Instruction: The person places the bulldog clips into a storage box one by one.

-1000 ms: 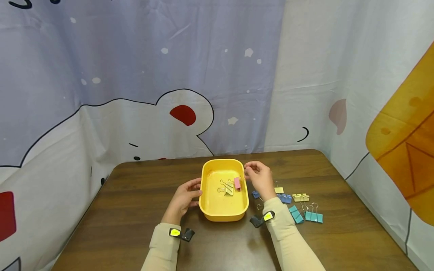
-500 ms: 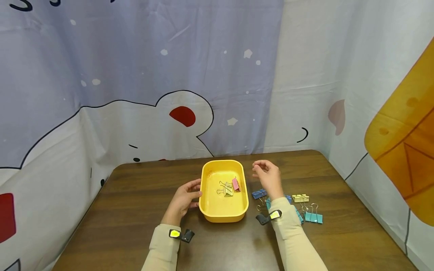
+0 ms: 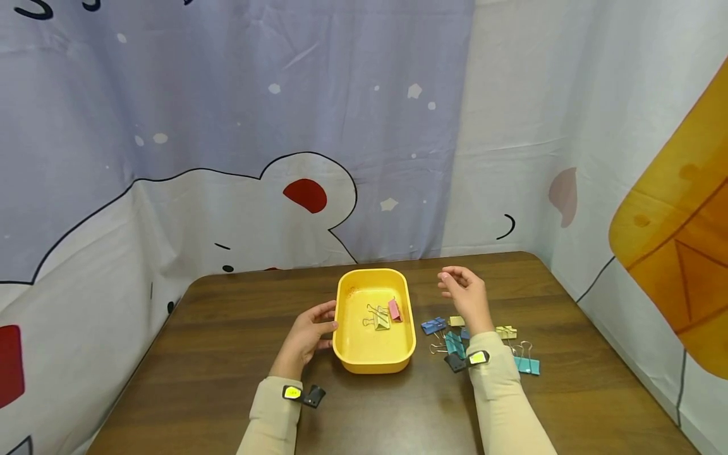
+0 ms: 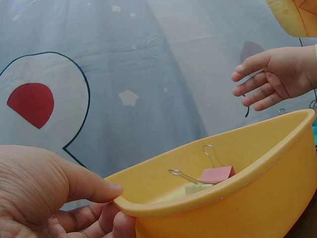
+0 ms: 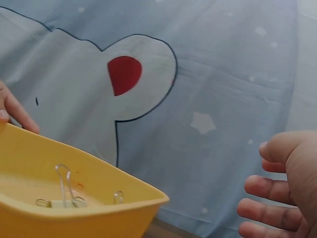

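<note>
A yellow plastic tray (image 3: 373, 365) with high walls holds a pale yellow binder clip (image 3: 382, 320) and a pink binder clip (image 3: 395, 310). At its left side my left hand (image 3: 307, 332) grips the rim, thumb on top and fingers against the outer wall in the left wrist view. My right hand (image 3: 467, 297) is apart from the tray, raised to its right, with loosely bent fingers and nothing between them. Below that hand lie a blue binder clip (image 3: 434, 325) and a teal binder clip (image 3: 455, 344).
More binder clips lie around the right forearm, among them a yellow one (image 3: 506, 332) and a teal one (image 3: 526, 365). All rest on a brown wooden table (image 3: 227, 366). A printed curtain (image 3: 227, 95) hangs behind the table's back edge.
My right hand has moved away from the tray's right rim, to the right over the loose clips. The pink clip has tipped over slightly inside the tray. My left hand stays at the rim.
</note>
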`<state>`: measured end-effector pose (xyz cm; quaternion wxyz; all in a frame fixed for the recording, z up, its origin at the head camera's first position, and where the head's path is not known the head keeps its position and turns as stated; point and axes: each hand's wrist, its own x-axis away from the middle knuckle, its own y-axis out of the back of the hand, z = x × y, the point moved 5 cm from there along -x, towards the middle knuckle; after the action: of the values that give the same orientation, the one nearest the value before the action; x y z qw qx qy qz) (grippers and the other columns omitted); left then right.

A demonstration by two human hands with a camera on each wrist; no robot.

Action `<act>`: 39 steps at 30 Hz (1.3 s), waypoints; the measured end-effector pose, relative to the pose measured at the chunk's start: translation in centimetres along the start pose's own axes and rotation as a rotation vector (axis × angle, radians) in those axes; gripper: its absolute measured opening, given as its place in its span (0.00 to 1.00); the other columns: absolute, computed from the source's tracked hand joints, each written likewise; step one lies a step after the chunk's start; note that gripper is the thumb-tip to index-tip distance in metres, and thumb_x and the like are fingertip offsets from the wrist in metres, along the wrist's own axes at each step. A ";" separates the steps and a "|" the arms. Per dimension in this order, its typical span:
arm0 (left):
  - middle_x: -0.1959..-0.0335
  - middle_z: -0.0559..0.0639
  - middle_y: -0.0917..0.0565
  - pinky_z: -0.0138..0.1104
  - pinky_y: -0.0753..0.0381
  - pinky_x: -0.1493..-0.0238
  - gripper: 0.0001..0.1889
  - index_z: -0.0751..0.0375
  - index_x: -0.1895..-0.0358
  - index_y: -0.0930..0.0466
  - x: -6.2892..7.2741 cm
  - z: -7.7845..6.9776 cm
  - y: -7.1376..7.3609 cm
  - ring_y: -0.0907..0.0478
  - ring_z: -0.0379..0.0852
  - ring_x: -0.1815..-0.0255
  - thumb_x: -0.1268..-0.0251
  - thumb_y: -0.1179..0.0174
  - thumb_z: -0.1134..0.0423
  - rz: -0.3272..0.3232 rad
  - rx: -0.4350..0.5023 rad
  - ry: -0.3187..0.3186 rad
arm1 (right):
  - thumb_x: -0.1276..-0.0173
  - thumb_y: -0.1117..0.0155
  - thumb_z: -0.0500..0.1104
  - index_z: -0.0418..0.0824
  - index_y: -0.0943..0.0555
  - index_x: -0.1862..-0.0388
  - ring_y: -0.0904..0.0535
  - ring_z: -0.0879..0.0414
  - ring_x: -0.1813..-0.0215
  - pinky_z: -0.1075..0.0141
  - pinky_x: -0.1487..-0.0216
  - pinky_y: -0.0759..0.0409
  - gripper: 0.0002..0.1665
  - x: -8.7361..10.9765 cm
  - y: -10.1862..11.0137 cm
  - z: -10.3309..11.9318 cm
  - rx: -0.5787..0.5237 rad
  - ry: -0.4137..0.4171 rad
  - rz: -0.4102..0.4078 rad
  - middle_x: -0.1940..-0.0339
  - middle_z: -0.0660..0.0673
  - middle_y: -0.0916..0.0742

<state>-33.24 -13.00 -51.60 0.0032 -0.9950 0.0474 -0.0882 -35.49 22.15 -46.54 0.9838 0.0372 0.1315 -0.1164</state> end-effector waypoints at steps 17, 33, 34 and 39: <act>0.38 0.66 0.25 0.37 0.14 0.69 0.28 0.61 0.28 0.29 0.1 0.1 -0.1 0.21 0.58 0.50 0.31 0.41 0.75 -0.003 0.003 0.005 | 0.24 0.37 0.44 0.31 0.22 0.44 0.14 0.60 0.61 0.61 0.56 0.13 0.19 0.0 2.8 -1.8 0.021 -0.070 0.004 0.48 0.30 0.14; 0.38 0.66 0.26 0.38 0.14 0.69 0.28 0.62 0.28 0.30 0.1 -0.3 -0.2 0.21 0.56 0.51 0.30 0.41 0.75 0.005 0.009 -0.008 | 0.25 0.37 0.49 0.34 0.21 0.44 0.13 0.52 0.58 0.62 0.58 0.13 0.21 0.3 5.0 -2.8 0.055 -0.137 -0.038 0.48 0.33 0.14; 0.38 0.66 0.26 0.37 0.14 0.69 0.28 0.62 0.28 0.30 0.1 -0.3 -0.2 0.21 0.56 0.51 0.30 0.41 0.75 0.005 0.008 -0.007 | 0.25 0.37 0.49 0.34 0.21 0.44 0.13 0.53 0.58 0.61 0.58 0.13 0.21 0.4 5.1 -2.8 0.060 -0.137 -0.041 0.48 0.33 0.14; 0.38 0.66 0.26 0.37 0.14 0.69 0.28 0.61 0.28 0.29 0.3 -0.4 -0.2 0.21 0.56 0.51 0.30 0.41 0.75 0.005 0.012 0.001 | 0.24 0.38 0.46 0.34 0.21 0.44 0.12 0.51 0.58 0.59 0.58 0.13 0.19 0.4 5.8 -3.0 0.080 -0.142 -0.060 0.50 0.34 0.13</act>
<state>-33.03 -12.78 -51.16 0.0095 -0.9948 0.0491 -0.0890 -34.49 27.98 -49.27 0.9844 0.0640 0.0578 -0.1534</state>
